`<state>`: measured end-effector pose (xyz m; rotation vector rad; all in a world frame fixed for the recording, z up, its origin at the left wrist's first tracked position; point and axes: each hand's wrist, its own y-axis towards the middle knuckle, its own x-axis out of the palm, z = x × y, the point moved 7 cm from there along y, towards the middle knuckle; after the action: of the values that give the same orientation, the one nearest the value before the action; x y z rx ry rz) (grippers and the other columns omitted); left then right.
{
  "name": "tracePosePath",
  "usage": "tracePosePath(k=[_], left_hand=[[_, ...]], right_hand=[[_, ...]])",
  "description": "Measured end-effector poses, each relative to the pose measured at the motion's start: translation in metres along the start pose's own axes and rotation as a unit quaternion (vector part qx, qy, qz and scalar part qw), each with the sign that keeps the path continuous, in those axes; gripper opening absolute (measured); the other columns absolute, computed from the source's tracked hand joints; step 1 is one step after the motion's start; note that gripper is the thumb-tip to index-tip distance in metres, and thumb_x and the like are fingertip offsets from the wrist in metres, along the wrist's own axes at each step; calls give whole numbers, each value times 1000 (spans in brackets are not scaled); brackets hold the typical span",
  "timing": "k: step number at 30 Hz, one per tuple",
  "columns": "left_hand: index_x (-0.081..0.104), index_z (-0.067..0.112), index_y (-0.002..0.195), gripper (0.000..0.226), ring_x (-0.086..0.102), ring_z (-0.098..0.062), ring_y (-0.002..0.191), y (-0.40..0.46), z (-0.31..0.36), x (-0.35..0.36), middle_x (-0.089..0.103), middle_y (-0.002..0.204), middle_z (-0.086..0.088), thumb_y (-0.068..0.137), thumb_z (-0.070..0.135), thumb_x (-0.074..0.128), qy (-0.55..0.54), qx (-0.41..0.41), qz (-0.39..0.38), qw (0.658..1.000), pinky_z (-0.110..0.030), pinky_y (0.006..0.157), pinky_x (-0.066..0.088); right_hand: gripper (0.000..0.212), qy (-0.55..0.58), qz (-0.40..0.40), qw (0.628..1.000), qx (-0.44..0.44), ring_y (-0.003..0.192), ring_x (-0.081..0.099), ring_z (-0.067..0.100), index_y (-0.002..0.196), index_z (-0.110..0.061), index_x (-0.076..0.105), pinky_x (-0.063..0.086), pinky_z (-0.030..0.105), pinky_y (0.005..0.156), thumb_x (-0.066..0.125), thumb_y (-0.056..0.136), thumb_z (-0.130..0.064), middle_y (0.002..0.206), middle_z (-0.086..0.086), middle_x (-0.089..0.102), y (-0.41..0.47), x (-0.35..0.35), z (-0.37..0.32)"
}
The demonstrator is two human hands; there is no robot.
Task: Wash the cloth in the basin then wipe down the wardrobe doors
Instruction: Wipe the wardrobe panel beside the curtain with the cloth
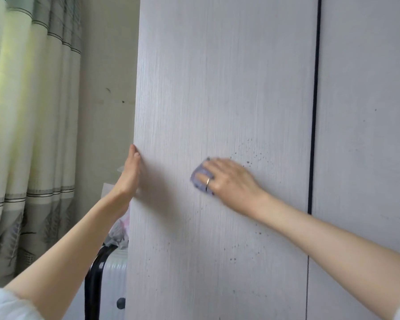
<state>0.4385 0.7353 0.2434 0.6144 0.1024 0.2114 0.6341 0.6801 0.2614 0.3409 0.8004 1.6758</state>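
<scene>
The wiping step is judged underway: a small lilac cloth (200, 179) is pressed flat under the spread right hand (229, 181) on the pale wood-grain wardrobe door (217, 88), steadied by the straight-fingered left hand (131, 172). The dark specks (248, 155) beside it should be wiped next.

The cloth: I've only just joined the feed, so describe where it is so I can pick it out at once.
Find the pale wood-grain wardrobe door left of the dark vertical gap. Partway down it, the right hand presses flat on the panel, ring on one finger. The cloth is the small lilac-blue wad peeking out under those fingers, the only coloured patch on the door.
</scene>
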Motion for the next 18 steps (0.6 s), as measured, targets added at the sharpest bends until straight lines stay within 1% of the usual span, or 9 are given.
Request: tracePosePath(k=[2,3,5,7,9,12,14,16,18], left_hand=[[-2,35,150,50,-1,-6,144,0,-1,0,-4,156,19,103,40,13,1,4,-1,1000,-37,116,3],[-3,35,150,50,-1,-6,144,0,0,0,-4,156,19,103,40,13,1,2,-2,1000,-37,116,2],[-3,35,150,50,-2,-7,144,0,0,0,-5,156,18,103,40,13,6,0,-3,1000,-38,116,2],[-3,36,150,50,-1,-8,144,-1,0,-2,-5,157,17,103,42,13,7,-2,-4,1000,-41,116,3],[-3,38,149,49,-1,-8,144,-2,-1,-2,-5,157,17,102,43,13,13,-3,-8,1000,-43,116,4],[-3,37,149,49,0,-8,144,-5,1,-1,-4,157,17,103,41,12,18,6,-7,1000,-43,116,6],[-4,37,149,49,1,-7,144,-6,2,0,-4,156,19,103,39,12,21,6,-7,1000,-43,115,7],[-5,35,149,49,0,-6,143,-7,1,1,-4,156,20,104,38,11,24,11,-5,1000,-43,115,6],[-6,30,150,49,0,-6,144,-7,2,2,-5,156,17,104,33,11,32,28,3,999,-37,117,4]], right_hand=[[23,-23,44,997,58,75,60,28,83,-9,69,43,31,61,46,85,-10,83,9,62,23,-16,42],[22,-46,61,992,102,76,61,31,85,-7,70,46,32,62,49,80,-3,84,12,62,34,-25,66],[37,-53,67,976,201,82,59,38,95,-2,71,48,38,67,58,65,13,89,19,61,43,-35,103],[49,-33,61,962,263,84,56,41,104,-1,69,47,41,69,64,59,18,91,22,58,37,-30,103],[51,-20,62,966,252,79,56,38,102,-3,69,47,38,66,69,55,16,87,19,57,16,-22,73],[47,8,-1,993,118,72,56,31,101,-3,69,47,35,61,69,56,12,81,14,57,-32,-8,8],[49,3,-36,997,66,69,57,29,98,-4,70,46,33,59,69,51,10,79,12,58,-45,-10,0],[55,-10,-35,995,89,69,58,31,98,-3,70,46,32,57,72,46,13,79,14,59,-31,-18,29],[57,-29,6,988,152,73,59,36,100,0,70,50,37,58,71,46,18,83,19,60,-10,-31,71]])
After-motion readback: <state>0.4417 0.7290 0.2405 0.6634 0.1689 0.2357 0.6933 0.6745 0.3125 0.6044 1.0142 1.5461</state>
